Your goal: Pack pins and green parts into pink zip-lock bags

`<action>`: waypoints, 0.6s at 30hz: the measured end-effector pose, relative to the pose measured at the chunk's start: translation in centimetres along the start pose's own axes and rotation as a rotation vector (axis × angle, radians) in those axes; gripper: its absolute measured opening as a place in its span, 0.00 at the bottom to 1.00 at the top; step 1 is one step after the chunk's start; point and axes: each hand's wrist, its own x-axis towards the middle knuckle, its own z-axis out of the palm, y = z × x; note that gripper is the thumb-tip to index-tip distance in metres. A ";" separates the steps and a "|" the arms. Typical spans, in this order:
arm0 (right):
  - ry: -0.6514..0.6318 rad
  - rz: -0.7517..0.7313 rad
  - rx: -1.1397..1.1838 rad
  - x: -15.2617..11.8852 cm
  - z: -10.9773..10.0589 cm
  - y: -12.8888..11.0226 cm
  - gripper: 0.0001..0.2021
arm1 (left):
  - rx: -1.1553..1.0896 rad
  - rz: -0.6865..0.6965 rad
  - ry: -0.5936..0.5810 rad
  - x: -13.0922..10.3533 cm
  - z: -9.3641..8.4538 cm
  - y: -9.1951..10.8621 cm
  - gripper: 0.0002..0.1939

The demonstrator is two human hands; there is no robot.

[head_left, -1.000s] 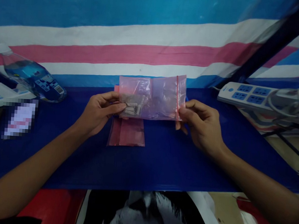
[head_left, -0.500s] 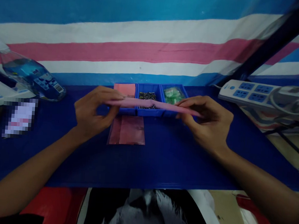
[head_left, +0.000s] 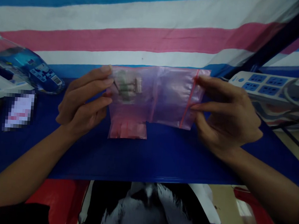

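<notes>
A pink see-through zip bag point(head_left: 170, 96) is stretched upright between my two hands, its red seal strip toward the right end. Through its left half show a small green packet and some thin screw-like pieces. My left hand point(head_left: 85, 99) pinches the left edge between thumb and fingers. At the right edge, beside the seal, my right hand point(head_left: 223, 109) grips the bag with thumb and fingers. Below and behind it, another pink zip bag point(head_left: 134, 131) lies flat on the blue table, its upper part covered by the held one. The blue bins seen earlier are hidden behind the held bag.
A plastic bottle point(head_left: 30, 66) lies tilted at the left, near a white object point(head_left: 4, 86) and a blurred-out patch point(head_left: 20, 111). A white power strip point(head_left: 262, 86) with cables sits at the right. Striped sheeting point(head_left: 143, 40) hangs behind the blue table point(head_left: 162, 156).
My hands have turned the bag from nearly edge-on to upright, so its broad face shows. They are a little farther apart. The view has tilted slightly downward.
</notes>
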 end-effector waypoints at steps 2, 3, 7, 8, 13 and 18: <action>0.020 0.041 0.030 -0.1 0.2 0.2 0.16 | 0.050 0.315 0.158 0.4 0.5 0.7 0.02; 0.026 0.072 0.066 -0.1 0.2 0.2 0.15 | 0.069 0.384 0.194 0.5 0.5 1.0 0.04; -0.005 0.281 0.207 0.2 0.1 -0.1 0.10 | 0.091 0.056 0.077 0.2 0.1 2.0 0.07; -0.035 0.328 0.246 0.3 0.0 -0.3 0.07 | 0.083 -0.047 0.048 0.1 0.0 2.2 0.07; -0.403 0.456 0.453 0.7 -0.4 -1.2 0.10 | -0.285 -0.509 -0.081 -0.5 0.8 3.5 0.05; -0.507 0.486 0.426 0.3 -0.1 -1.4 0.12 | -0.540 -0.739 -0.283 -0.6 1.4 4.5 0.05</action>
